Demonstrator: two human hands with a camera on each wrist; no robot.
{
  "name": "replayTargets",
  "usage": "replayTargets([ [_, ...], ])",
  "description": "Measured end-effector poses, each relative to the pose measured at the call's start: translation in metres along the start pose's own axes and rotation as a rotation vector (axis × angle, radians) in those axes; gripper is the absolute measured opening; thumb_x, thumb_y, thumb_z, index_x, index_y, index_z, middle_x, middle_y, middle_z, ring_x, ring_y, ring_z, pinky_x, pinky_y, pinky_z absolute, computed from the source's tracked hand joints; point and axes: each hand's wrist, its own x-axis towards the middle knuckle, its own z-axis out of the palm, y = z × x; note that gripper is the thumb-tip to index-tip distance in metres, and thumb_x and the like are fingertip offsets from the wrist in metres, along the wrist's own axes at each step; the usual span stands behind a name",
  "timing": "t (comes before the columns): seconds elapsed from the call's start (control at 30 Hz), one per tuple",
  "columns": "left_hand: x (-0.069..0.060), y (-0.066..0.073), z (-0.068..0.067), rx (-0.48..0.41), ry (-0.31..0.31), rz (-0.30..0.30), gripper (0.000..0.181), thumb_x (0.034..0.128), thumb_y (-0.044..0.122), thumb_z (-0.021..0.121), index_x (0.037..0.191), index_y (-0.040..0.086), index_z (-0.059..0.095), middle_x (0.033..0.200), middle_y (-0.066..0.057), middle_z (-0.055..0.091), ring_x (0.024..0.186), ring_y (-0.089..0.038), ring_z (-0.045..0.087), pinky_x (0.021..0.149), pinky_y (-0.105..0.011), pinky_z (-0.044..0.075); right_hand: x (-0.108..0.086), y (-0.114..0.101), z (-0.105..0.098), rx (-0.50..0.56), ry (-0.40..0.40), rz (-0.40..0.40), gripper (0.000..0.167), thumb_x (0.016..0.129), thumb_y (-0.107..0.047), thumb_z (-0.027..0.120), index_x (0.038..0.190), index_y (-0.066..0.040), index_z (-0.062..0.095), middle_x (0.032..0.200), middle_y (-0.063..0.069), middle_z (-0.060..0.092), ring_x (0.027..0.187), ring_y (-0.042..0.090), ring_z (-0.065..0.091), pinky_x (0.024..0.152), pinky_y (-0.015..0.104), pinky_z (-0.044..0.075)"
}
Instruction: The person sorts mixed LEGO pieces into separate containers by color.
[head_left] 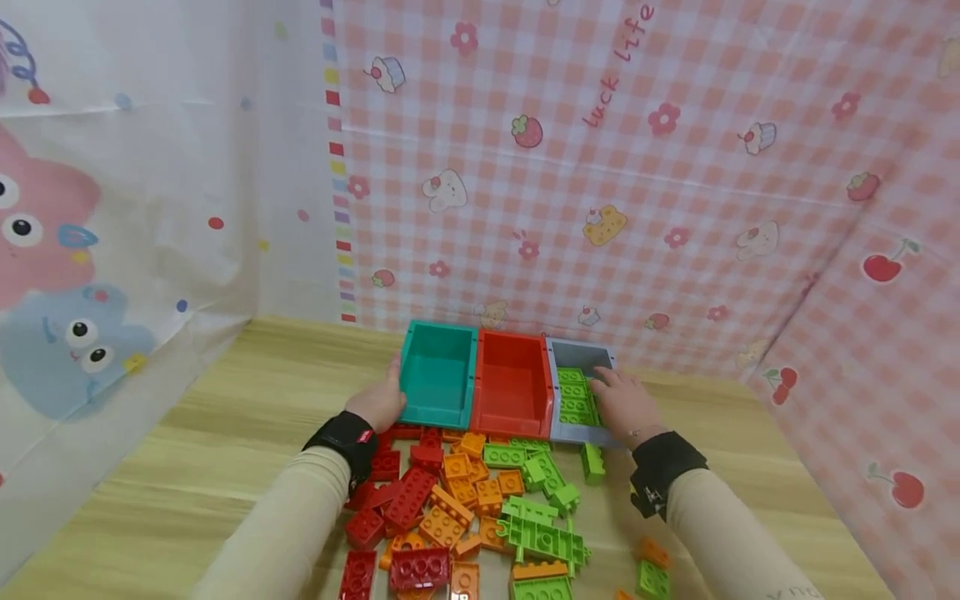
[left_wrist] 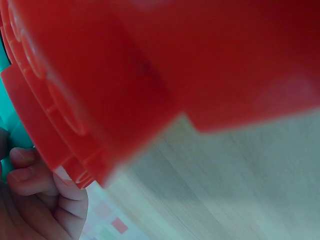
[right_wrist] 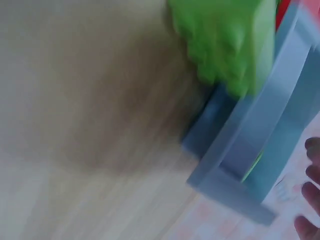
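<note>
My left hand [head_left: 380,403] is at the left wall of a teal bin [head_left: 437,423]. In the left wrist view its fingers curl next to the teal plastic, partly behind large red bricks [left_wrist: 135,75]. My right hand [head_left: 628,405] reaches over the right rim of a grey bin [head_left: 585,434], which holds green bricks [head_left: 573,396]. The right wrist view shows its relaxed fingertips [right_wrist: 311,192] above that bin, with nothing seen between them. A red bin [head_left: 512,408] stands between the other two. A green brick [right_wrist: 225,45] lies before the grey bin.
In front of the bins spread red bricks [head_left: 411,497], orange bricks [head_left: 442,527] and green bricks [head_left: 546,540]. A few more, including a green brick [head_left: 653,579], lie near the right forearm. A pink checked cloth [head_left: 570,183] hangs behind the wooden table [head_left: 195,450].
</note>
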Motion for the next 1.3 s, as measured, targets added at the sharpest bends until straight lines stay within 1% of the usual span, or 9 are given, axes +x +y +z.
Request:
replayTargets([
  [0.13, 0.003, -0.005, -0.010, 0.009, -0.005, -0.014, 0.070, 0.0920, 0.011, 0.041, 0.149, 0.001, 0.002, 0.050, -0.002, 0.040, 0.040, -0.017, 0.033, 0.043, -0.029, 0.024, -0.007, -0.021, -0.012, 0.122, 0.017, -0.152, 0.018, 0.084, -0.006, 0.067, 0.103, -0.006, 0.067, 0.105, 0.010, 0.061, 0.095, 0.026, 0.060, 0.078, 0.040, 0.049],
  [0.3, 0.004, -0.012, -0.019, 0.015, -0.024, -0.034, 0.069, 0.0929, 0.011, 0.040, 0.148, 0.000, -0.001, 0.050, -0.003, 0.041, 0.041, -0.017, 0.034, 0.044, -0.029, 0.025, -0.020, -0.052, -0.023, 0.272, -0.099, -0.244, 0.010, 0.087, -0.011, 0.064, 0.096, -0.007, 0.066, 0.085, 0.000, 0.063, 0.078, 0.016, 0.060, 0.069, 0.033, 0.049],
  [0.4, 0.004, -0.014, -0.020, 0.029, -0.029, -0.026, 0.068, 0.0939, 0.011, 0.039, 0.148, -0.002, -0.001, 0.050, -0.003, 0.042, 0.040, -0.017, 0.034, 0.044, -0.029, 0.025, -0.030, -0.066, -0.025, 0.281, -0.201, -0.215, 0.015, 0.088, -0.023, 0.065, 0.093, -0.009, 0.064, 0.078, -0.004, 0.060, 0.069, 0.011, 0.056, 0.061, 0.030, 0.046],
  [0.57, 0.005, -0.015, -0.020, 0.036, -0.026, -0.011, 0.068, 0.0947, 0.012, 0.039, 0.147, -0.003, -0.001, 0.050, -0.002, 0.041, 0.041, -0.016, 0.033, 0.044, -0.029, 0.025, -0.041, -0.082, -0.021, 0.245, -0.367, -0.081, 0.028, 0.083, -0.041, 0.067, 0.088, -0.015, 0.056, 0.072, -0.008, 0.055, 0.060, 0.007, 0.048, 0.055, 0.029, 0.041],
  [0.8, 0.004, -0.016, -0.015, 0.035, -0.028, -0.022, 0.069, 0.0955, 0.012, 0.040, 0.147, -0.002, -0.002, 0.049, -0.003, 0.040, 0.040, -0.016, 0.033, 0.045, -0.029, 0.024, -0.041, -0.085, -0.027, 0.325, -0.433, -0.088, 0.023, 0.085, -0.027, 0.066, 0.096, -0.010, 0.057, 0.076, -0.002, 0.058, 0.063, 0.012, 0.052, 0.059, 0.034, 0.043],
  [0.93, 0.004, -0.013, -0.012, 0.029, -0.034, -0.026, 0.069, 0.0956, 0.012, 0.041, 0.148, -0.001, -0.003, 0.050, -0.003, 0.042, 0.041, -0.017, 0.036, 0.045, -0.030, 0.026, -0.035, -0.070, -0.045, 0.421, -0.417, -0.129, 0.016, 0.087, -0.016, 0.063, 0.098, -0.004, 0.060, 0.084, 0.003, 0.060, 0.072, 0.016, 0.055, 0.065, 0.035, 0.045],
  [1.03, 0.004, -0.009, -0.011, 0.026, -0.030, -0.025, 0.070, 0.0953, 0.012, 0.042, 0.148, -0.001, -0.002, 0.050, -0.004, 0.044, 0.042, -0.018, 0.038, 0.045, -0.031, 0.027, -0.025, -0.052, -0.057, 0.486, -0.333, -0.092, 0.009, 0.087, -0.010, 0.060, 0.093, -0.004, 0.060, 0.084, 0.003, 0.059, 0.072, 0.016, 0.055, 0.064, 0.034, 0.045],
  [1.17, 0.003, -0.004, -0.007, 0.021, -0.023, -0.017, 0.070, 0.0951, 0.012, 0.043, 0.148, 0.000, -0.001, 0.051, -0.004, 0.043, 0.042, -0.018, 0.038, 0.045, -0.030, 0.027, -0.007, -0.027, -0.061, 0.506, -0.205, 0.117, 0.008, 0.088, -0.010, 0.058, 0.090, -0.002, 0.057, 0.079, 0.006, 0.055, 0.066, 0.017, 0.051, 0.059, 0.033, 0.042],
  [1.3, 0.000, 0.000, 0.001, 0.012, -0.008, -0.012, 0.070, 0.0945, 0.011, 0.044, 0.148, 0.000, 0.000, 0.050, -0.004, 0.043, 0.041, -0.018, 0.038, 0.044, -0.030, 0.028, 0.006, -0.010, -0.050, 0.400, -0.146, 0.290, 0.016, 0.091, -0.015, 0.059, 0.095, 0.000, 0.056, 0.083, 0.012, 0.057, 0.068, 0.023, 0.053, 0.059, 0.037, 0.043],
])
